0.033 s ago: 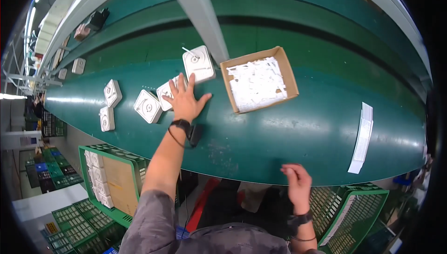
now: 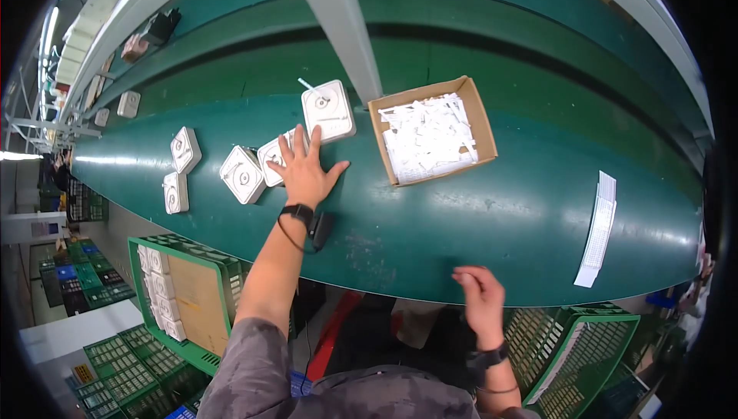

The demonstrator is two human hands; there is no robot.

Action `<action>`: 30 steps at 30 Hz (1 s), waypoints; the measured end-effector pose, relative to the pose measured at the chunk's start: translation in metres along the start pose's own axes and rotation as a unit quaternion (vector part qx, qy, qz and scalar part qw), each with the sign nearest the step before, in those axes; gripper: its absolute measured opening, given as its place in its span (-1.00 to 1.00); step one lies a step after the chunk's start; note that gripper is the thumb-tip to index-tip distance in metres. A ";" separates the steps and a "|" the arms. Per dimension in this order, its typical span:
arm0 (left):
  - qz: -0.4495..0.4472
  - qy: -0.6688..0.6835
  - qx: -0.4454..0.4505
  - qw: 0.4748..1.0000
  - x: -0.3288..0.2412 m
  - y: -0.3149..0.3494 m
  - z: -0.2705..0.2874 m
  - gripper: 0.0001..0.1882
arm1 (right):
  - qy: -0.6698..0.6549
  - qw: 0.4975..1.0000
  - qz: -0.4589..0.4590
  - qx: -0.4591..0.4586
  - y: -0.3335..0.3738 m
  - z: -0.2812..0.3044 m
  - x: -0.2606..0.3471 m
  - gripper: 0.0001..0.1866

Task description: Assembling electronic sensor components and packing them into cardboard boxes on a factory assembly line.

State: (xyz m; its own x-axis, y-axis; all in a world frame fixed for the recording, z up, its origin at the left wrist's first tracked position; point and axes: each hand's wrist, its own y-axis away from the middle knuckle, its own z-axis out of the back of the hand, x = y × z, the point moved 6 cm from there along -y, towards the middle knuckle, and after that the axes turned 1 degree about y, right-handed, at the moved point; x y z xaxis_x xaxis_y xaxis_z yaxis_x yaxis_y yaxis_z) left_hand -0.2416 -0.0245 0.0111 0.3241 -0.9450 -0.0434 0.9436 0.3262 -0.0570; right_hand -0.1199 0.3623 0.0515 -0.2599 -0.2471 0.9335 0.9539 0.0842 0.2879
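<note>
My left hand (image 2: 305, 171) lies with fingers spread on a white square device (image 2: 270, 159), covering much of it. Its fingertips reach the lower edge of another white device (image 2: 329, 115), which has a small tube sticking up from its top. Left of the hand sits a third device (image 2: 242, 176), tilted and close to the covered one. Their tops carry a round centre and a small bar. My right hand (image 2: 483, 300) hovers over the near edge of the green belt, its fingers curled toward the thumb. No object shows in it.
A cardboard box (image 2: 484, 138) of small white pieces stands right of the devices. White printed strips (image 2: 596, 231) lie far right. More devices (image 2: 184, 150) sit at left. Green crates (image 2: 211, 265) flank me below the belt (image 2: 430, 227). A grey post (image 2: 338, 27) rises behind.
My right hand has shifted slightly left, its fingers still curled. My left hand stays spread on the device. The whole view has moved very little.
</note>
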 end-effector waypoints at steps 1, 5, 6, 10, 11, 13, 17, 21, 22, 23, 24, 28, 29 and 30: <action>-0.008 0.002 -0.023 1.000 0.018 0.015 0.007 -0.03 | 0.031 0.999 0.004 0.040 -0.006 -0.031 0.009 -0.87; -0.047 0.013 -0.002 0.999 0.045 0.076 0.008 -0.03 | 0.104 0.977 0.130 0.132 -0.036 -0.129 0.055 -0.85; -0.052 0.017 0.000 0.999 0.045 0.092 0.011 -0.03 | 0.130 0.964 0.188 0.135 -0.042 -0.150 0.068 -0.79; -0.058 0.102 0.054 0.992 0.025 0.135 0.016 0.04 | 0.286 0.902 0.309 0.093 -0.080 -0.210 0.090 -0.36; -0.048 0.160 0.040 0.985 0.028 0.141 0.019 0.07 | 0.289 0.903 0.305 0.094 -0.087 -0.220 0.086 -0.36; -0.055 0.175 -0.142 0.973 0.064 0.144 0.042 0.08 | 0.398 0.875 0.259 0.090 -0.102 -0.235 0.066 -0.24; 0.216 0.148 -0.156 0.953 0.175 0.090 0.035 -0.02 | 0.420 0.868 0.260 0.048 -0.093 -0.233 0.049 -0.20; 0.263 0.134 -0.108 0.949 0.200 0.064 0.003 0.13 | 0.399 0.888 0.210 0.087 -0.064 -0.199 0.045 -0.21; 0.275 0.135 -0.089 0.948 0.200 0.065 -0.004 0.22 | 0.403 0.889 0.201 0.078 -0.055 -0.181 0.040 -0.23; 0.275 0.129 -0.092 0.948 0.213 0.070 -0.007 0.22 | 0.397 0.892 0.202 0.079 -0.044 -0.169 0.039 -0.23; 0.280 0.169 -0.165 0.931 0.231 0.081 0.000 0.23 | 0.402 0.890 0.196 0.086 -0.033 -0.158 0.037 -0.23; 0.366 0.386 -0.142 0.835 0.203 0.122 -0.011 0.17 | 0.415 0.901 0.123 0.017 -0.012 -0.070 0.012 -0.24; 0.372 0.447 -0.064 0.811 0.183 0.139 -0.018 0.18 | 0.437 0.895 0.091 0.004 -0.009 -0.051 0.003 -0.22; 0.328 0.400 -0.051 0.854 0.169 0.153 -0.015 0.19 | 0.428 0.900 0.087 -0.007 -0.004 -0.043 0.000 -0.20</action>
State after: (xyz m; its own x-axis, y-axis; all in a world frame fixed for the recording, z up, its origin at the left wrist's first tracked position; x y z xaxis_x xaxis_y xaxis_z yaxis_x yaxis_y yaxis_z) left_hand -0.0435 -0.1341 -0.0201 0.5921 -0.2538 -0.7649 0.5523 0.8189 0.1558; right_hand -0.1170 0.3206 0.0416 0.0981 -0.8845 0.4561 0.9725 0.1825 0.1449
